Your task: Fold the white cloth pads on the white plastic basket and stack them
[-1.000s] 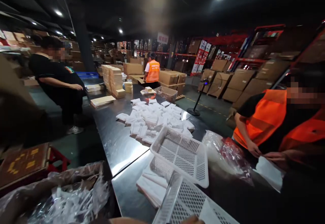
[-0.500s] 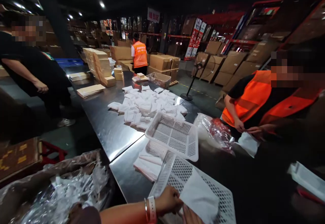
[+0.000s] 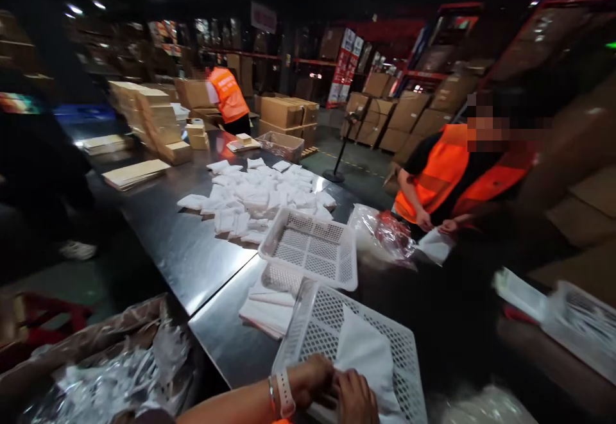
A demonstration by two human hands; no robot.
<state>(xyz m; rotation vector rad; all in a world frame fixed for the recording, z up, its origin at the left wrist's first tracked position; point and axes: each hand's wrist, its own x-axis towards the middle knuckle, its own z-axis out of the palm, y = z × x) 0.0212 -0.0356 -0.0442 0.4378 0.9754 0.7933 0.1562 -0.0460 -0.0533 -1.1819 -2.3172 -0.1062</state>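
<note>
With left hand (image 3: 312,378) and right hand (image 3: 357,399) we grasp the near edge of a thin, smooth white sheet (image 3: 366,350) over a latticed, rectangular plastic basket (image 3: 409,347). Half a second ago, less of our right hand showed.

This is a big warehouse. Past the shiny tabletop (image 3: 168,231), brown boxes (image 3: 282,113) sit in piles near tall red shelves (image 3: 423,74). Behind and right of the tabletop are people (image 3: 462,170) in orange vests (image 3: 230,97).
</note>
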